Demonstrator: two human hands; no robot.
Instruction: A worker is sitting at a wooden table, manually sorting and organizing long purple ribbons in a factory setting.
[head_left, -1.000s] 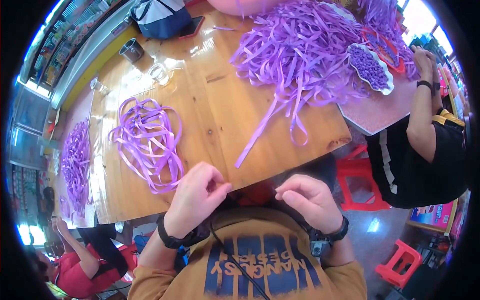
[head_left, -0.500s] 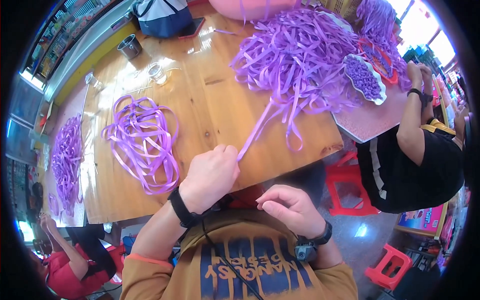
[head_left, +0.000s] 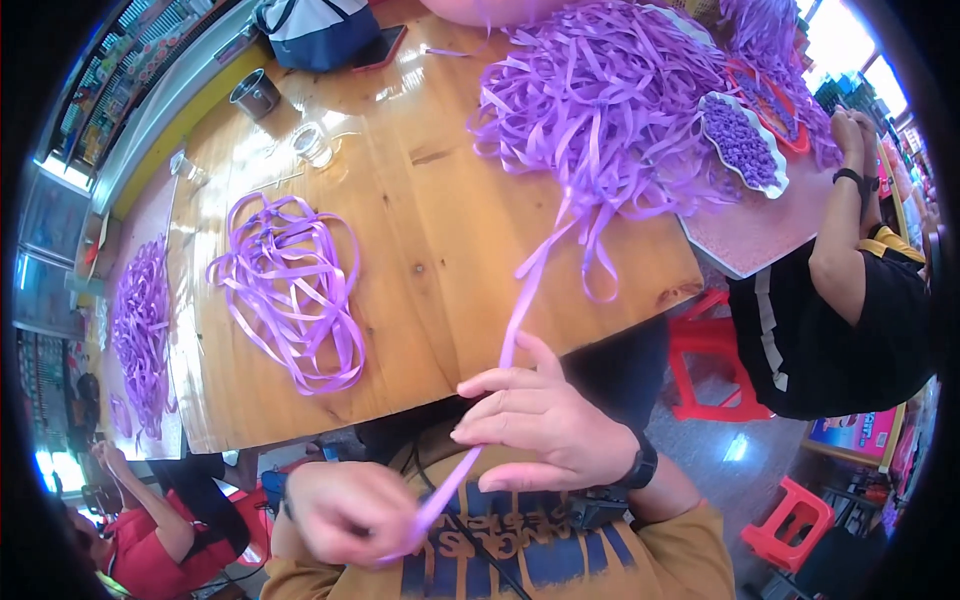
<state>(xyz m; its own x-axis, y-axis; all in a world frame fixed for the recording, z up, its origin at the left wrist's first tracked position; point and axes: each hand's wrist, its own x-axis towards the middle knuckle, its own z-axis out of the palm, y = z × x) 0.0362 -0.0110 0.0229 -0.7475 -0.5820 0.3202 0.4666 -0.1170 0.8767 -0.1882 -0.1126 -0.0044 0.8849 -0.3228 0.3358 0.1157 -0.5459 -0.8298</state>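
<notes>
My left hand (head_left: 355,515), somewhat blurred, is low in front of my chest, closed around the end of a purple ribbon (head_left: 516,318). From there the ribbon runs taut up past my right hand (head_left: 555,425) to a large tangled heap of purple ribbons (head_left: 600,110) at the table's far right. The fingers of my right hand are spread over the ribbon, which passes behind them; whether they touch it I cannot tell. A smaller bundle of looped purple ribbons (head_left: 335,345) lies left of centre on the wooden table (head_left: 420,230).
Purple beads fill a white scalloped dish (head_left: 742,145) beside a red tray (head_left: 790,125). A metal cup (head_left: 255,95), a glass jar (head_left: 312,147) and a bag (head_left: 315,35) stand farther back. More ribbons (head_left: 142,340) lie far left. People sit at both sides; red stools (head_left: 790,525) stand right.
My left hand has drawn the ribbon from the table edge down toward my chest. My right hand has moved up and left to the ribbon, its fingers spreading.
</notes>
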